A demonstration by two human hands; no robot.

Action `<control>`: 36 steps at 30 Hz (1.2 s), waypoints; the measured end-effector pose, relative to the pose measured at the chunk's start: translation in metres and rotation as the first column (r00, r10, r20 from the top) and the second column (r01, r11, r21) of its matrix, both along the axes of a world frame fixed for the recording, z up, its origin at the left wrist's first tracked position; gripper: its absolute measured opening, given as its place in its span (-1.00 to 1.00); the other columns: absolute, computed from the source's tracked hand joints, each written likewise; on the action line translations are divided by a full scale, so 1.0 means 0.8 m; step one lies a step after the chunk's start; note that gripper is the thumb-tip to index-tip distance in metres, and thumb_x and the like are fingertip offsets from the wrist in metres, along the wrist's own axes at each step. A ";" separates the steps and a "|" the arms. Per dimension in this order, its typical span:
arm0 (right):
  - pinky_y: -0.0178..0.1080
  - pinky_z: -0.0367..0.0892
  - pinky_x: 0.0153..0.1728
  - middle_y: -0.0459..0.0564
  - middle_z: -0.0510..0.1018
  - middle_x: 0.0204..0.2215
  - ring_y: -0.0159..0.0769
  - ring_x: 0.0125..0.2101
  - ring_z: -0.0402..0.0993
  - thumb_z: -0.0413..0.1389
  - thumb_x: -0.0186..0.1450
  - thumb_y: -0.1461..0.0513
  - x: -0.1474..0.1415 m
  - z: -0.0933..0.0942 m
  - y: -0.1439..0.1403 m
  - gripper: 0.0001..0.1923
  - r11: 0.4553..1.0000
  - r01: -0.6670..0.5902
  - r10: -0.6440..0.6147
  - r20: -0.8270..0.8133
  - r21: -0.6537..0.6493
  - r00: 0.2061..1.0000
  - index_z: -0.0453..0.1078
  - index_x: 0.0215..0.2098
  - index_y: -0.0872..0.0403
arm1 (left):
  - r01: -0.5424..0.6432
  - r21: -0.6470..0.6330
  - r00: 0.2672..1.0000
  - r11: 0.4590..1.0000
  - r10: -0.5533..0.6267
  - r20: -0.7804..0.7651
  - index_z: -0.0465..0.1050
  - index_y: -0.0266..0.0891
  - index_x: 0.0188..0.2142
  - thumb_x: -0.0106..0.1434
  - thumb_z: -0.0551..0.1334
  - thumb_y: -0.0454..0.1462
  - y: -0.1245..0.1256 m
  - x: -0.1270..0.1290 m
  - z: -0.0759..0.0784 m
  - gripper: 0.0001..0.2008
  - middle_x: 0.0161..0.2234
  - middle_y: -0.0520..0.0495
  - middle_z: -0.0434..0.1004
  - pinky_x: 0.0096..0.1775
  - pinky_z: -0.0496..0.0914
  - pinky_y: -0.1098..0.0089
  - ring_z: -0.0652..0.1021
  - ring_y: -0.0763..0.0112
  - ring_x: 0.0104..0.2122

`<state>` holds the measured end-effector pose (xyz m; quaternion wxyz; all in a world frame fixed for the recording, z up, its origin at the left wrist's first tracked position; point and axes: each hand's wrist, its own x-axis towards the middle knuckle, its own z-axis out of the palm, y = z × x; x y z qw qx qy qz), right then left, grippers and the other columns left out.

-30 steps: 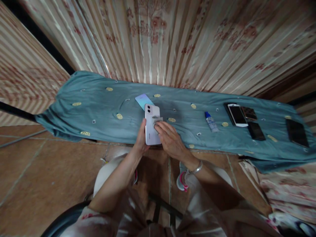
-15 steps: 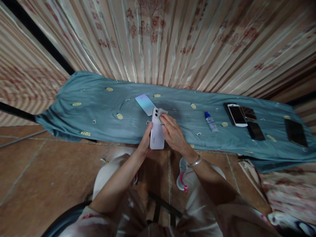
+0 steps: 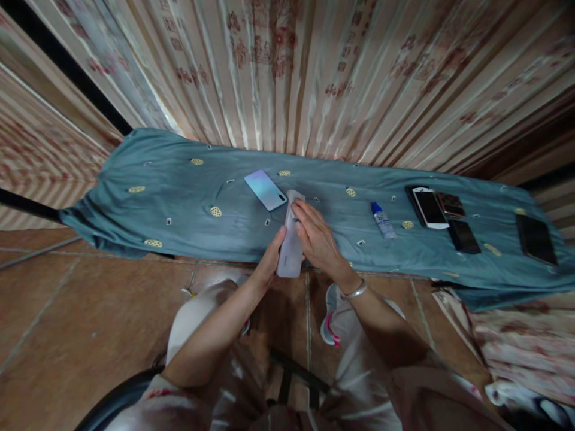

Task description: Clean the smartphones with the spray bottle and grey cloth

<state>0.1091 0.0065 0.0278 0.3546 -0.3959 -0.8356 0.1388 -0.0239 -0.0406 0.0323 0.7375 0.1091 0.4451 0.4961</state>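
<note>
White phone (image 3: 290, 248) now tilted edge-on — cam side turned away; cloth (image 3: 295, 196) moved to top.

I saw dim, warm light, sheen on the curtain (image 3: 287, 72), strong fisheye bending and blurred edges.

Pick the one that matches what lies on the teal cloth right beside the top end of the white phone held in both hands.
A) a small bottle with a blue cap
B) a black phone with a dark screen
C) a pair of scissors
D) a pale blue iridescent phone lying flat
D: the pale blue iridescent phone lies flat on the teal cloth just left of the top of the white phone, which the left hand and right hand hold.
</note>
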 end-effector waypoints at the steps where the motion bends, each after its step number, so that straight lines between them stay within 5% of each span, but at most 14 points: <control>1: 0.10 0.18 0.38 0.17 0.35 0.34 -0.14 0.36 0.22 -0.18 0.51 0.20 0.002 -0.001 0.002 -0.48 1.000 0.007 -0.007 -0.001 -0.007 1.000 0.24 0.37 0.11 | 0.004 -0.005 1.000 1.000 -0.004 0.007 0.51 -0.31 0.12 0.47 0.09 -0.10 0.000 -0.001 0.001 -0.57 -0.28 -0.15 0.70 -0.21 0.57 0.32 0.66 0.28 -0.36; 15: 0.07 0.16 0.39 0.16 0.34 0.35 -0.17 0.37 0.20 -0.19 0.51 0.19 0.000 0.001 0.001 -0.48 1.000 0.004 -0.004 -0.003 0.004 1.000 0.23 0.38 0.11 | -0.014 -0.048 1.000 0.999 0.013 -0.005 0.55 -0.34 0.00 0.49 0.05 -0.14 -0.001 -0.001 0.011 -0.61 -0.44 -0.06 0.64 -0.38 0.53 0.44 0.58 0.41 -0.52; 28: 0.07 0.20 0.38 0.23 0.37 0.32 -0.12 0.35 0.23 -0.21 0.53 0.21 0.003 -0.011 -0.004 -0.49 0.999 0.004 -0.005 0.046 0.041 0.999 0.29 0.34 0.18 | -0.106 -0.006 0.985 0.994 0.106 0.139 0.38 -0.33 0.26 0.50 0.00 -0.09 0.008 -0.018 0.018 -0.49 -0.31 -0.10 0.70 -0.26 0.55 0.32 0.64 0.31 -0.41; 36: 0.14 0.23 0.36 0.19 0.41 0.29 -0.09 0.34 0.25 -0.18 0.52 0.24 -0.009 -0.013 -0.029 -0.50 0.997 -0.063 0.060 0.081 0.035 0.995 0.28 0.35 0.13 | -0.209 0.034 0.971 0.977 0.203 0.126 0.49 -0.37 0.14 0.49 0.01 -0.08 0.017 -0.028 0.019 -0.51 -0.24 -0.15 0.72 -0.13 0.53 0.35 0.69 0.24 -0.26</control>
